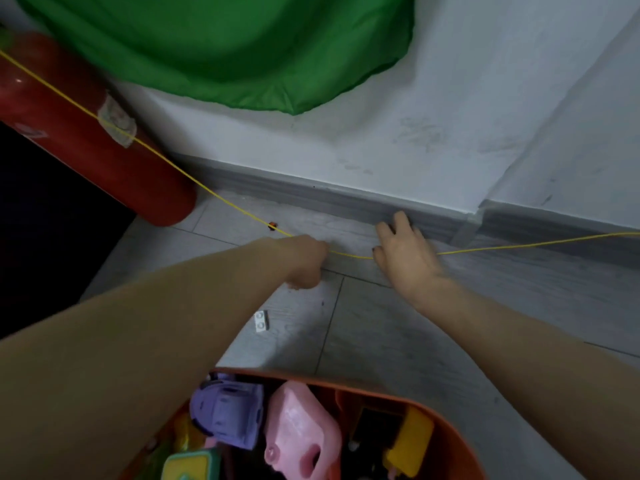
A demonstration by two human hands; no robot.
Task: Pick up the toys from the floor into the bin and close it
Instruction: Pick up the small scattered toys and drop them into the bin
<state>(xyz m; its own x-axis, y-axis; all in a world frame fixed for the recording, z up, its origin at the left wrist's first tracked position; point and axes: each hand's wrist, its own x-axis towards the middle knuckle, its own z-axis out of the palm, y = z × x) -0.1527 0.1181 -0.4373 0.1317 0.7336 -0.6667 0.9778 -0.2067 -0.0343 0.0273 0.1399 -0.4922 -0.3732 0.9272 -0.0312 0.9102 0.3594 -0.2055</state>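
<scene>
Low in the head view, an orange bin (446, 424) is seen with its top uncovered, its curved rim cutting across the bottom edge of the picture. Toys are packed inside it: a purple toy (227, 415), a pink toy (298, 427), a yellow block (410, 445) and a green and yellow piece (190, 464).

Beyond the rim, a stretch of bare grey floor (398, 341) is left open up to the grey skirting board (346, 202), where the room ends in a white wall (381, 116). A small white brick (261, 321) is lying on that floor, just beyond the bin and apart from it. A tiny orange and black piece (272, 226) is seen farther off, beside a thin yellow cord (207, 188) that is strung across the whole picture.

The left hand (304, 261) is held with its fingers curled under, close over the floor where the cord passes; whether anything is gripped cannot be told. The right hand (403, 251) is spread flat with straight fingers, close to the skirting board, and nothing is held in it; the cord passes under or behind it.

On the left the open room is bounded by a red cylinder (86, 133) leaning over the floor, and green fabric (225, 46) hangs against the wall above.
</scene>
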